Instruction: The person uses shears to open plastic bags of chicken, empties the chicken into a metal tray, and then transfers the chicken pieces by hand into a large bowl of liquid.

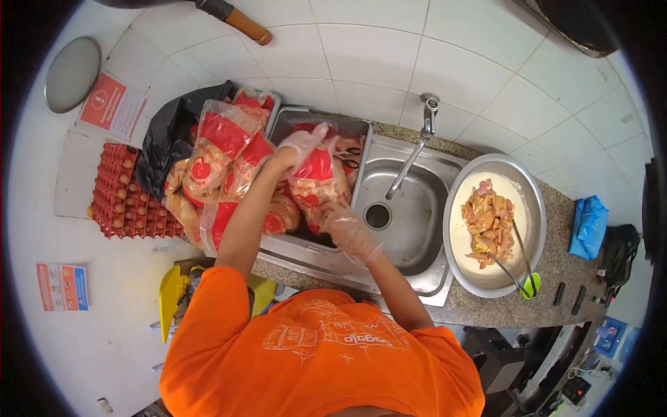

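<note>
A clear plastic bag of chicken with a red label (pixel 318 179) is between my hands, over a grey tub (pixel 366 163). My left hand (pixel 303 147), in a clear plastic glove, grips the bag's upper end. Lower down, my gloved right hand (pixel 345 231) is closed around the bag's bottom end. Dark-handled scissors (pixel 351 158) lie in the tub, just right of the bag. More bagged chickens (pixel 222 149) are piled to the left, by a black plastic bag (pixel 169 135).
A steel sink (pixel 417 236) with a tap (pixel 417 149) adjoins the tub. To its right stands a large metal bowl (pixel 455 271) holding pale liquid, chicken pieces (pixel 488 219) and tongs (pixel 517 243). Red egg trays (pixel 125 201) are stacked at left; a blue bag (pixel 588 227) sits far right.
</note>
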The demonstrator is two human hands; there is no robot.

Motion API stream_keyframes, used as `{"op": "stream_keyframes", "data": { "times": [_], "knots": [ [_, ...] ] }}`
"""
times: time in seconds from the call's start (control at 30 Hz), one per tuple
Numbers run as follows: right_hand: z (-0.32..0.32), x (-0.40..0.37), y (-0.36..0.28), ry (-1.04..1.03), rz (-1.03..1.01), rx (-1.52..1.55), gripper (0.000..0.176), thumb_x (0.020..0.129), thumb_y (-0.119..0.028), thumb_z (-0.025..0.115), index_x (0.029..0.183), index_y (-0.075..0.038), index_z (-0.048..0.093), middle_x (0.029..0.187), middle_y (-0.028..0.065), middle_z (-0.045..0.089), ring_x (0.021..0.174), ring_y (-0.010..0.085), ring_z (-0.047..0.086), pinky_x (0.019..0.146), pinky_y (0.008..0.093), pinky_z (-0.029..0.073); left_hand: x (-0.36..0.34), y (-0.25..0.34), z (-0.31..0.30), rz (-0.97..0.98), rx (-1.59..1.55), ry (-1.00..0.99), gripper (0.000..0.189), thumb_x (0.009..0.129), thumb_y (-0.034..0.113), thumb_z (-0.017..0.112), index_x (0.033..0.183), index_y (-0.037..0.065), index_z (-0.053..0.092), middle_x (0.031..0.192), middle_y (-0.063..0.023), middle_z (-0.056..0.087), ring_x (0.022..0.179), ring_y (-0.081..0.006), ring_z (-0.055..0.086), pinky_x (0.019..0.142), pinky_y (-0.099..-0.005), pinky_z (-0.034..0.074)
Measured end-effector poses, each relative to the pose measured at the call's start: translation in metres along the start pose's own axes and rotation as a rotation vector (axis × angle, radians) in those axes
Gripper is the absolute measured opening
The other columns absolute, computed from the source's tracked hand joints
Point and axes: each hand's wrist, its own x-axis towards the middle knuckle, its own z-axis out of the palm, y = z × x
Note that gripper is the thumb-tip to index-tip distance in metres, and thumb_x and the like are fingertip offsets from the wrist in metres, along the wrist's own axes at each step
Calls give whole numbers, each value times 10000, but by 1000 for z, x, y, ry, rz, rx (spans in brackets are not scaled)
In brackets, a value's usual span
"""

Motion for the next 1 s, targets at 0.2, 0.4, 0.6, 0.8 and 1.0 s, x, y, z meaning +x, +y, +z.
{"op": "stream_keyframes", "data": {
  "times": [0.2, 0.4, 0.6, 0.8, 1.0],
  "knots": [
    [-49, 57, 19, -119, 72, 202, 118, 822, -61, 643, 929, -41, 687, 925, 155, 662, 981, 359, 650, 921, 469, 516, -66, 2, -68, 11, -479, -5, 601, 995, 390, 618, 1436, -5, 512, 1372, -145, 612, 1319, -187, 506, 1109, -321, 368],
    [-70, 112, 75, -8, 361, 159, 114, 900, -83, 615, 961, -18, 686, 921, 220, 693, 905, 418, 669, 817, 466, 548, -117, 9, -72, 328, -372, 467, 386, 970, 315, 638, 1246, 47, 655, 1118, -100, 724, 1076, -197, 658, 950, -334, 488],
    [-23, 150, 123, -520, 484, -423, 223, 846, -96, 632, 1024, -12, 738, 1031, 220, 722, 1009, 369, 702, 842, 448, 578, -128, -11, -87, 126, 627, 778, 360, 981, 415, 556, 1174, 137, 680, 932, -242, 664, 896, -416, 649, 777, -488, 514],
    [-27, 152, 124, -701, 433, -439, 268, 852, -196, 620, 1014, -30, 757, 1081, 197, 725, 1034, 342, 705, 871, 435, 578, -126, -30, -99, 40, 348, 818, 346, 933, 364, 615, 960, 34, 716, 917, -270, 657, 907, -453, 638, 788, -495, 502],
    [-1, 140, 145, -639, 408, -427, 285, 879, -250, 624, 1008, -30, 753, 1062, 217, 719, 1006, 357, 704, 859, 442, 575, -144, -2, -94, 179, 314, 670, 393, 948, 388, 629, 1028, 8, 694, 937, -281, 649, 892, -460, 635, 762, -477, 493]
  ]
}}
